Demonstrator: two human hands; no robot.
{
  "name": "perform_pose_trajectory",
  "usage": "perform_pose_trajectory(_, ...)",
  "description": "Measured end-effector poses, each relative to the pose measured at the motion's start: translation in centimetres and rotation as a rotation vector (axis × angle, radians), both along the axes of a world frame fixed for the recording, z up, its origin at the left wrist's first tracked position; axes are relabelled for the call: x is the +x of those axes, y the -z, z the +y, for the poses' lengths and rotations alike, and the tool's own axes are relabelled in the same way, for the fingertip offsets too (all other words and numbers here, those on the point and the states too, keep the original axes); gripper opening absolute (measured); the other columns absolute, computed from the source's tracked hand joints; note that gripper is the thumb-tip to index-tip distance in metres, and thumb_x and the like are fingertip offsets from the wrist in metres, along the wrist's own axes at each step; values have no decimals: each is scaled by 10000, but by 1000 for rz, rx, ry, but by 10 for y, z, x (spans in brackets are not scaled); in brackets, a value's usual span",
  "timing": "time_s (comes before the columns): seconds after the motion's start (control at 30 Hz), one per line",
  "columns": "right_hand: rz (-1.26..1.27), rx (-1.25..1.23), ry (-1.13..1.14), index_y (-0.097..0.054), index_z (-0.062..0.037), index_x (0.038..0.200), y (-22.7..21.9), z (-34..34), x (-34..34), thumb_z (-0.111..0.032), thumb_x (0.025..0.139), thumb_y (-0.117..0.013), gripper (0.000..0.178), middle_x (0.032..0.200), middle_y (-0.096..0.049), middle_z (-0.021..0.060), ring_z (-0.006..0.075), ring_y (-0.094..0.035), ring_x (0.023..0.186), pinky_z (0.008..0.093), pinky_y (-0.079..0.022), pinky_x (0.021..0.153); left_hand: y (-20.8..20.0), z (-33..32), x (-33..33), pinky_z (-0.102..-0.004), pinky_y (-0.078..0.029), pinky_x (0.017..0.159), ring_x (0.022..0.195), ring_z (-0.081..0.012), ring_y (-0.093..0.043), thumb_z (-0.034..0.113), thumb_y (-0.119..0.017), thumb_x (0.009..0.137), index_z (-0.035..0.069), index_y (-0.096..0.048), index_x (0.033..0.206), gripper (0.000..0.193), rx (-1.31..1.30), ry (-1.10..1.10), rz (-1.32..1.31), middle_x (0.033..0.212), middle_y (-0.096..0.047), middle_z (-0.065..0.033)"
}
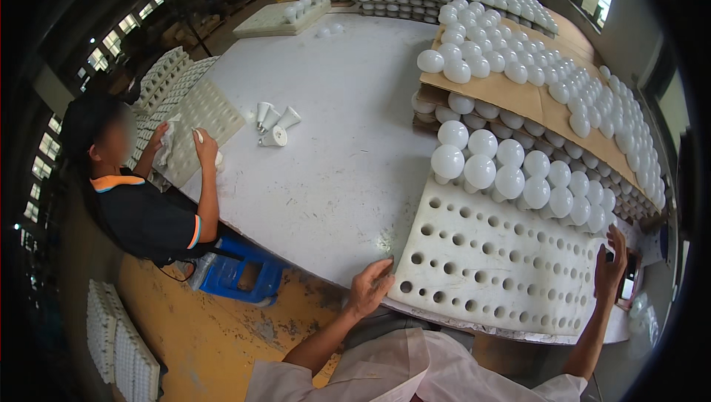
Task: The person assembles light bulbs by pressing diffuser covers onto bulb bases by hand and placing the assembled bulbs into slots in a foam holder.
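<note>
A white foam tray (pixel 474 269) with rows of round holes lies on the table's near edge in front of me. Round white bulbs (pixel 509 181) stand in its far rows; the nearer rows of holes are bare. At the tray's left front corner is my left hand (pixel 369 289), its fingers apart and their tips close to the edge. By the right edge my right hand (pixel 610 265) is open, fingers stretched upward near the last bulbs. Neither hand has a bulb in it, and whether they touch the tray I cannot tell.
Stacked layers of bulbs on cardboard (pixel 533 95) rise behind the tray. Several bulbs with bases (pixel 275 122) lie mid-table. At left, a person (pixel 148 202) handles a white cloth over another holed tray (pixel 207 117). A blue stool (pixel 241 272) stands below the table edge.
</note>
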State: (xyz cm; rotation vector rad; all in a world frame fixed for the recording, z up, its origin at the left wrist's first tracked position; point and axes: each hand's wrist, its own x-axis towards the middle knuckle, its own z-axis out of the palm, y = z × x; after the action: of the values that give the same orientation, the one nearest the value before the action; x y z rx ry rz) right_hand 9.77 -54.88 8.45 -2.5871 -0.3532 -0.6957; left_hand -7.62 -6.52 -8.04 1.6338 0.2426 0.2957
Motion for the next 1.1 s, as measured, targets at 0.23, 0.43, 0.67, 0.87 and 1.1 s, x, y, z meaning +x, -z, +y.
perform_pose_trajectory(0.23, -84, -24, 16, -500, -76, 1316, -26, 56, 189, -103, 817, -652, 523, 1283, -540, 156, 324, -531, 1165, 390, -414, 990, -51, 174, 80, -359, -486, 892, 1081, -299, -604, 110, -667, 807, -10, -526, 1257, 486, 486, -403, 152, 1240, -587, -183)
perform_pose_trajectory(0.43, 9, -189, 157, -505, -68, 1306, -3, 54, 277, -295, 786, -687, 596, 1269, -534, 206, 352, -518, 1173, 423, -400, 1002, -35, 310, 157, -372, -344, 1076, 1306, -369, -391, -1, -586, 769, 3, -357, 1378, 651, 937, -463, 351, 1439, -379, -196)
perform_pose_trajectory(0.67, 81, -219, 287, -496, -80, 1282, -14, 77, 281, -273, 782, -676, 565, 1196, -576, 208, 390, -537, 1120, 440, -426, 952, -42, 345, 200, -401, -361, 1043, 1242, -355, -444, -54, -585, 736, 33, -408, 1292, 590, 993, -318, 608, 1352, -466, -141)
perform_pose_trajectory(0.87, -21, -130, 204, -470, -87, 1318, -16, 69, 267, -305, 804, -668, 592, 1185, -582, 202, 350, -586, 1038, 427, -464, 870, -48, 337, 214, -402, -412, 959, 1111, -299, -525, 87, -744, 681, 50, -490, 1196, 576, 1241, -303, 659, 1144, -592, -135)
perform_pose_trajectory(1.1, 205, 905, -268, -416, -93, 1325, -6, 101, 148, -382, 859, -607, 581, 1057, -529, 44, 103, -528, 729, 223, -430, 539, -44, 315, 195, -401, -465, 933, 1088, -328, -552, 222, -835, 611, 40, -498, 1160, 669, 1190, -278, 717, 1116, -612, -168)
